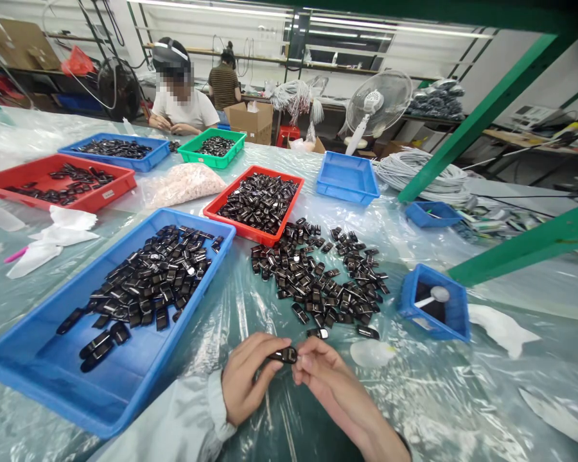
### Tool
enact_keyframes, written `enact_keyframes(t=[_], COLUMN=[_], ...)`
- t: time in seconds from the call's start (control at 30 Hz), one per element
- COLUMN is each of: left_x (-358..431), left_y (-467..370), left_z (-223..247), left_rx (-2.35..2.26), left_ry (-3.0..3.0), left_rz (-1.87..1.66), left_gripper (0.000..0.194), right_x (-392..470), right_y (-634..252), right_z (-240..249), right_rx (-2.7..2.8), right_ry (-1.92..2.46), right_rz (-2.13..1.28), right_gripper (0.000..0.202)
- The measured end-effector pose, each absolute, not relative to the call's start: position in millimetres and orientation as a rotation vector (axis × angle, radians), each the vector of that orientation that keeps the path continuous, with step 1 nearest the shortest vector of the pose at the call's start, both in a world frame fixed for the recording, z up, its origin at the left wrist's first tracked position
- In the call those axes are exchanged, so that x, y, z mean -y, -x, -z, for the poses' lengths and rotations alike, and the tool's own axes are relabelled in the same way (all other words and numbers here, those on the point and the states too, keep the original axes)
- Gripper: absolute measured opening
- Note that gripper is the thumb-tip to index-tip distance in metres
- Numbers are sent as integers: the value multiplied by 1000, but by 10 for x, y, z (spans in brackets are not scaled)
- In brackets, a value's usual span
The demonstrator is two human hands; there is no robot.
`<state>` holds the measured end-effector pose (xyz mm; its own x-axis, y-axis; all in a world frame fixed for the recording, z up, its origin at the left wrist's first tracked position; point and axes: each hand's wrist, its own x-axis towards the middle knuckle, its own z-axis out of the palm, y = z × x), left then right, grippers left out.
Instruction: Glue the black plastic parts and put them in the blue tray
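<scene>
A small glossy black plastic piece (287, 355), oblong with rounded ends, is held between the thumb and fingers of my left hand (246, 378). My right hand (328, 378) is closed in a pinch at the piece's right end; whether its fingertips grip the piece or something tiny is hidden. Just beyond my hands, a loose pile of similar black pieces (313, 285) lies on the plastic-covered table (443, 391). Two single pieces sit nearest my right hand. To the left, a large blue tray (43, 378) holds many more of them.
Behind the pile stands a full red tray (212, 208). A small blue bin (436, 324) with a white spoon (440, 294) is at right, beneath green posts (525, 244). Farther back are a blue tray (347, 176), a green tray (202, 160), a bag of pale parts (185, 184) and a seated co-worker (185, 112).
</scene>
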<state>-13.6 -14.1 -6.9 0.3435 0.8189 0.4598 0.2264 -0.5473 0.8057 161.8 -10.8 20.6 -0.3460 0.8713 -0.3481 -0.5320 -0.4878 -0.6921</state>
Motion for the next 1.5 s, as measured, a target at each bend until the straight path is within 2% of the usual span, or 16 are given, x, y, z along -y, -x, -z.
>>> enact_keyframes(t=[0.27,0.57,0.77,0.9,1.0,1.1,1.17,1.27,1.33,1.4,1.5], left_x=[143,171,277,189,28,-49,-29,-3,-66,-214,-532], left_y=[126,132,95,305,588,723,667,452,304,192,88], left_z=[67,40,-14,-259,-435,-436,-344,-155,-30,82,213], left_rx=[-870,-818,-907,-1180,-1860,-2258,-2174,-1849,-1700,-1654,-1686], left_ry=[-1984,-1997,-2117,-2366,-2196,-2159,-2265,-2428,-2488,-2504,-2471], left_rz=[-1212,-1216,-1207,-1394,-1617,-1424,-1275,-1022,-869,-801,-809], left_gripper=[29,29,29,37,39,54,60,47,36,32,34], right_x=[113,156,193,241,340,464,533,585,577,540,467], right_y=[-1631,-1577,-1558,-1598,-1692,-1880,-2056,-2345,-2511,-2623,-2676], right_z=[-168,-105,-159,-302,-431,-520,-531,-461,-362,-234,-21], right_rx=[554,506,607,776,885,1001,1064,1025,924,922,1083], right_ry=[827,802,833,869,903,1082,1267,1525,1621,1629,1601], right_rz=[-1987,-2160,-2162,-2022,-1906,-1615,-1295,-799,-589,-555,-686], right_gripper=[17,38,39,33,29,27,31,29,27,36,55])
